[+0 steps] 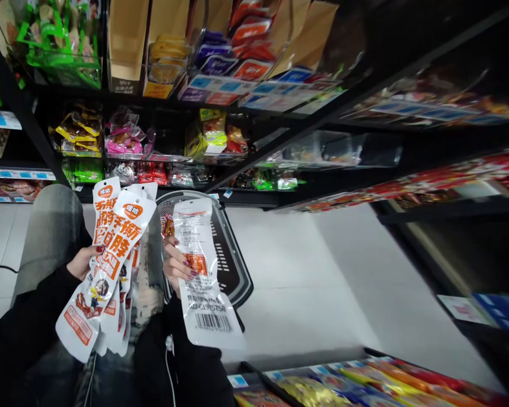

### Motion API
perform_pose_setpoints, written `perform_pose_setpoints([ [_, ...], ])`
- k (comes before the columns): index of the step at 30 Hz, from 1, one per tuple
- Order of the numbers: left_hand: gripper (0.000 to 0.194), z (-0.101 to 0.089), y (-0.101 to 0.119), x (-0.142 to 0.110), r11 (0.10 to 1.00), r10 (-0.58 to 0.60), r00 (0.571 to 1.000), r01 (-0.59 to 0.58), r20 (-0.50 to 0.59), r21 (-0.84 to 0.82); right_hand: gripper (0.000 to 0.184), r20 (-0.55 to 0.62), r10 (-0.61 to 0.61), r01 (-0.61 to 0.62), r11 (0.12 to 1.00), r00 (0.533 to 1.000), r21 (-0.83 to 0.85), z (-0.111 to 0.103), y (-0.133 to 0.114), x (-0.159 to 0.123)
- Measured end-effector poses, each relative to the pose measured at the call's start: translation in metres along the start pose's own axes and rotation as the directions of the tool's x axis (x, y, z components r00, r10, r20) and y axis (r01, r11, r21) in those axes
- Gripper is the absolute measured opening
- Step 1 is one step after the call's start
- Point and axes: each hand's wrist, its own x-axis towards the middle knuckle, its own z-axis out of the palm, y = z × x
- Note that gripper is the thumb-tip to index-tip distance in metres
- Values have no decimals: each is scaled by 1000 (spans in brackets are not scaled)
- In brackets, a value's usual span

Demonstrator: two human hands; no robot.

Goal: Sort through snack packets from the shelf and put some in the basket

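Note:
My left hand (83, 262) is closed on several long white snack packets (121, 240), fanned over one another. They carry orange print, a cartoon figure and a pinched middle, and their fronts face up. My right hand (177, 267) grips one more white snack packet (206, 308), with its back showing small print, an orange patch and a barcode near the bottom. This packet is held above a dark shopping basket (237, 265) with a grey rim, partly hiding it. Some small red packets (167, 224) show inside the basket beside my right fingers.
Black shelving (254, 198) runs across the front, with bins of yellow packets (80, 130), pink packets (125, 133) and open cardboard boxes (128, 39). Another display of colourful bags (314, 390) stands at the bottom right. Pale floor tiles (280, 254) lie between. My knee (51, 226) is at left.

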Motion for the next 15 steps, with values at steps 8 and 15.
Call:
perform_pose_setpoints([
  [8,16,-10,6,1,1000,-20,989,21,-147,5,9,372,-53,-155,848,927,507,19,-13,32],
  [15,16,-13,4,0,998,65,969,-65,-239,10,19,21,-129,130,962,991,-241,16,-8,27],
])
